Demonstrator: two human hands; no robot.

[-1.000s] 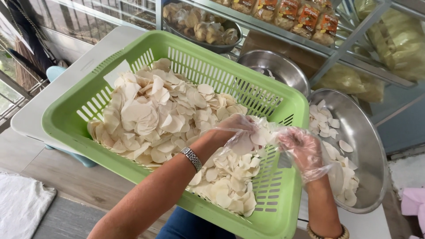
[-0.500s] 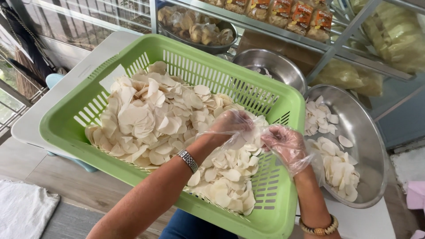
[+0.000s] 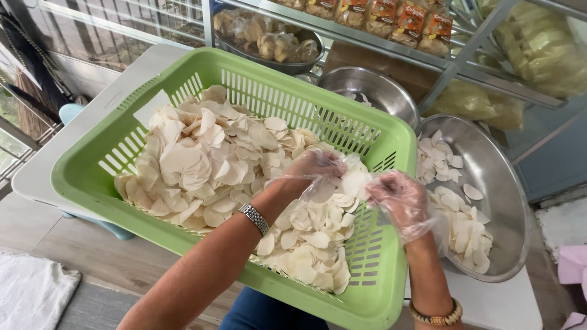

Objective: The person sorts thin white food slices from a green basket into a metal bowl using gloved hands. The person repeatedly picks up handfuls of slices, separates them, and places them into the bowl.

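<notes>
Your left hand (image 3: pixel 315 168) and right hand (image 3: pixel 397 198) both wear clear plastic gloves and meet over the right part of the green basket (image 3: pixel 122 140). The left hand's fingers are curled around a small clump of pale slices (image 3: pixel 351 182); the right hand's fingers pinch the same clump from the other side, so both hands are closed on it. The clump sits just above the basket's right rim, between the two hands. The basket is slotted plastic and rests on a white table (image 3: pixel 92 116). It holds a deep heap of slices (image 3: pixel 202 159), piled highest at the left and centre and thinner toward the near right corner. A metal watch (image 3: pixel 254 218) sits on your left wrist, and a beaded bracelet (image 3: pixel 435 316) on your right wrist. Just right of the basket stands a steel bowl (image 3: pixel 498 183) with a shallow layer of slices inside. A second steel bowl (image 3: pixel 367 85) stands behind the basket's far right corner; its contents cannot be made out. Behind it, a metal shelf (image 3: pixel 391 52) carries a bowl of snacks (image 3: pixel 269 40) and a row of packets (image 3: pixel 379 15). A white cloth (image 3: pixel 27 293) lies at lower left.
</notes>
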